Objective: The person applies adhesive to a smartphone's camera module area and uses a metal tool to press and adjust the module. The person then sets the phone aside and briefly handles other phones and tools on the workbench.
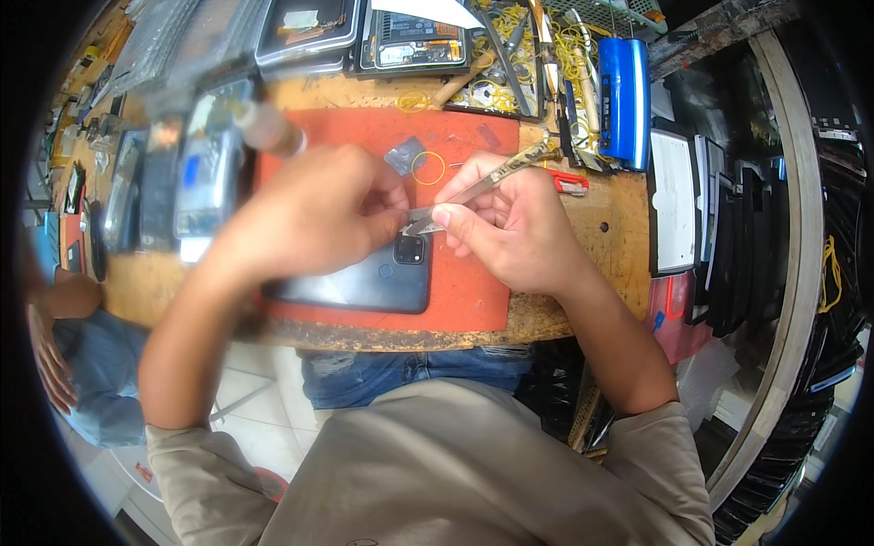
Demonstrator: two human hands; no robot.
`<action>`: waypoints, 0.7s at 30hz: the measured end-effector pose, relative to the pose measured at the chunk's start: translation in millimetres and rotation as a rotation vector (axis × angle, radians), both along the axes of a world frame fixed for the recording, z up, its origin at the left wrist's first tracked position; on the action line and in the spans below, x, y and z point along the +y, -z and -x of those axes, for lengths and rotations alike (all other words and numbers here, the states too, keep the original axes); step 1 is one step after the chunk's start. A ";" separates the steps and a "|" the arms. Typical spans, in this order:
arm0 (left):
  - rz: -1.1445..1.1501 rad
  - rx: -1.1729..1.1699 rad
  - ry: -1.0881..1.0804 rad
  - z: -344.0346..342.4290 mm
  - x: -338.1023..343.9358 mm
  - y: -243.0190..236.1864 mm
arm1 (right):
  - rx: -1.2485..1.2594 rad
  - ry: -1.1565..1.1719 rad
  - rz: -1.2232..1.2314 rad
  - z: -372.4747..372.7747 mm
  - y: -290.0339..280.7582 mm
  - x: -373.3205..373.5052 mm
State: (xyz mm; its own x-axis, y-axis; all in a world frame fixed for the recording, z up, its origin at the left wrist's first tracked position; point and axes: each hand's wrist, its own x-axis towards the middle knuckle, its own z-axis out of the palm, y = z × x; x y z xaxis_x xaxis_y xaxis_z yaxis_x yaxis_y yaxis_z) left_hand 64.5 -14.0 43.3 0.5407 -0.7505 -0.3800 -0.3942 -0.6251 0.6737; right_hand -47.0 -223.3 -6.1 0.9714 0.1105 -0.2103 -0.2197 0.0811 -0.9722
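Observation:
A dark blue phone (350, 286) lies back side up on an orange-red mat (471, 300), its black camera block (410, 248) at the upper right corner. Over that corner my right hand (510, 223) is closed on slim metal tweezers (478, 187), whose tips point down and left to the camera block. My left hand (314, 211) reaches across the phone, thumb and finger pinched beside the tips. A small greyish piece shows at its fingertips, too small to name. The left hand covers the phone's upper left part.
Beyond the hands lie a yellow rubber band (428, 168), a small plastic bag (403, 155) and a red-handled tool (571, 184). A blurred bottle (270, 130) and several phones stand left. Trays of parts and a blue case (624, 105) line the back. Another person's hand (50, 355) shows far left.

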 end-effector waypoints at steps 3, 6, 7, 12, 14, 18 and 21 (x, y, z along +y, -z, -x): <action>0.009 -0.017 -0.015 2.4 -0.3 0.3 | 0.000 -0.004 0.006 -0.3 1.0 -0.3; 0.005 0.018 -0.046 3.8 0.1 0.2 | 0.001 -0.021 0.028 -1.6 2.2 -1.1; 0.000 0.001 -0.044 4.5 0.2 0.2 | 0.000 -0.025 0.027 -1.9 2.5 -1.3; 0.003 -0.001 -0.099 10.1 1.2 0.9 | -0.008 -0.030 0.033 -2.2 2.7 -1.6; 0.017 -0.047 -0.103 12.7 1.5 1.5 | -0.029 -0.028 0.013 -2.1 2.7 -1.6; 0.028 -0.085 -0.132 17.2 2.6 1.7 | -0.022 -0.022 0.021 -2.6 3.1 -0.4; -0.011 -0.163 -0.173 18.7 4.2 2.1 | -0.014 -0.020 0.023 -2.6 3.5 0.0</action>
